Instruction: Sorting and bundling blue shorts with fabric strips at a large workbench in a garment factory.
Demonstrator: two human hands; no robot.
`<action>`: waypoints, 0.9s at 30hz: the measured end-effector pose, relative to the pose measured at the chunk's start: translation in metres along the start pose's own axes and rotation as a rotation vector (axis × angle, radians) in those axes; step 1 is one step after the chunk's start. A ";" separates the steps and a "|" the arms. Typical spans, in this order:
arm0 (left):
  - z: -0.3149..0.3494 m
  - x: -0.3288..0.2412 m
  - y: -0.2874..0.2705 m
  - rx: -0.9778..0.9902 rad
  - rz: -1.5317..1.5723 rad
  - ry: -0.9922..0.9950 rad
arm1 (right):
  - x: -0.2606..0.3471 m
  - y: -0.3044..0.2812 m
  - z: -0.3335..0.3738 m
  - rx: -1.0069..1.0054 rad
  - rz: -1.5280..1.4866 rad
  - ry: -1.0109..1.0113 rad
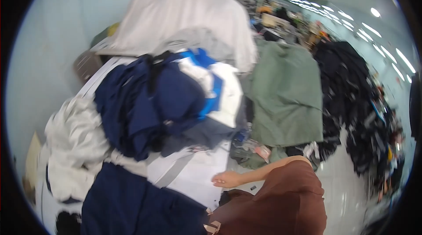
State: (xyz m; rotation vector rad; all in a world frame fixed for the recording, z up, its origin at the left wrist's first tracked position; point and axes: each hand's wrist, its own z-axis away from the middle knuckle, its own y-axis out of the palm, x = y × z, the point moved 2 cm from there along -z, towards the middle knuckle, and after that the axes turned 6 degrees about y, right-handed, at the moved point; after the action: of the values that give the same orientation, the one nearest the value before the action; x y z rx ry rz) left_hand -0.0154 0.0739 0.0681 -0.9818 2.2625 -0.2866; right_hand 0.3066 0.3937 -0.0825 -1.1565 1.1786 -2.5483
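My right hand [226, 179] reaches in from the right, its fingers curled and slightly blurred. It is over the right edge of a white table [193, 173], and no object shows in it. Nearest to it lies a dark navy garment [140, 204], spread over the near side of the table. Beyond is a heap of navy cloth [176, 90] with a white and blue piece [226, 90] on its right side. My left hand cannot be made out; a small pale patch at the lower edge is too unclear to name.
Crumpled off-white cloth [72, 142] lies at the left by the wall. A large pale cover [184, 10] drapes something at the back. Green cloth [288, 94] hangs over a pile right of the table, with black garments [345, 90] heaped beyond it, beside a tiled floor [345, 182].
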 end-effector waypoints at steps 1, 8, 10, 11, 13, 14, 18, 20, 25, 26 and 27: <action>-0.003 -0.031 0.010 0.040 0.063 -0.020 | -0.036 0.024 0.013 0.109 -0.015 0.177; 0.039 -0.169 0.051 0.389 0.603 0.130 | -0.132 0.110 0.071 0.192 -0.883 0.432; 0.056 -0.182 0.059 0.490 0.712 0.193 | -0.151 0.112 0.082 -0.027 -0.798 0.491; 0.065 -0.189 0.061 0.523 0.766 0.191 | -0.162 0.121 0.089 -0.030 -0.804 0.491; 0.080 -0.203 0.061 0.597 0.851 0.214 | -0.188 0.142 0.100 0.015 -0.601 0.722; 0.084 -0.207 0.061 0.635 0.869 0.239 | -0.167 0.122 0.110 0.020 -0.671 0.859; 0.108 -0.219 0.061 0.835 0.976 0.283 | -0.173 0.115 0.150 0.289 -1.042 1.055; 0.124 -0.216 0.067 0.912 0.989 0.339 | -0.160 0.090 0.164 0.515 -1.511 0.742; 0.196 -0.224 0.096 1.357 1.124 0.281 | -0.095 0.049 0.151 0.441 -0.898 0.663; 0.214 -0.235 0.095 1.633 1.121 0.176 | -0.092 0.045 0.147 0.448 -0.428 0.621; 0.238 -0.250 0.088 1.967 1.185 -0.001 | -0.143 0.102 0.144 0.184 -0.215 0.283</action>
State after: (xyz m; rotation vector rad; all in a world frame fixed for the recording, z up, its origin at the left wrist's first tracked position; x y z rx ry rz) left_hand 0.2137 0.3271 -0.0330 1.2335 1.0858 -1.3828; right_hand 0.4837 0.2900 -0.1788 -0.9511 0.8807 -2.9879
